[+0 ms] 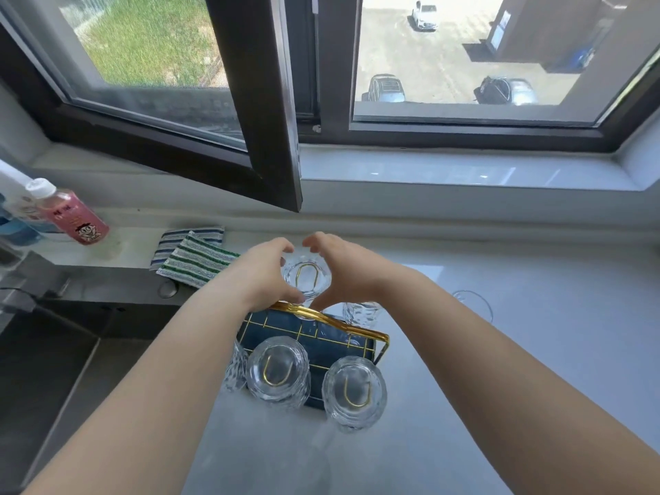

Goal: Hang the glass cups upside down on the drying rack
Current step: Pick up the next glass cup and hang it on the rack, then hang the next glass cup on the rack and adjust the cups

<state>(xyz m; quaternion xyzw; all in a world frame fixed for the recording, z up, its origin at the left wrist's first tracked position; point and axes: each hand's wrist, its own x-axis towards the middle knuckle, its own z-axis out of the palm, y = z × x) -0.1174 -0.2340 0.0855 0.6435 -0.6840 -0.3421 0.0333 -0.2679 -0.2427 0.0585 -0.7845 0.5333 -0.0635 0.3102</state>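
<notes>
Seen from the head camera, a person's left hand (266,271) and right hand (343,271) cup an upturned glass cup (306,276) between curled fingers, the cup seated over a gold loop at the far side of the drying rack (321,334). Nearer than the fingers, two more inverted cups (278,369) (354,387) hang on the rack's front loops; striped cloths (194,257) lie left of the fingers.

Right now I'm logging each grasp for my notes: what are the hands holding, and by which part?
Both hands, left hand and right hand, hold one upside-down glass cup by its side walls, over a gold peg of the drying rack.
</notes>
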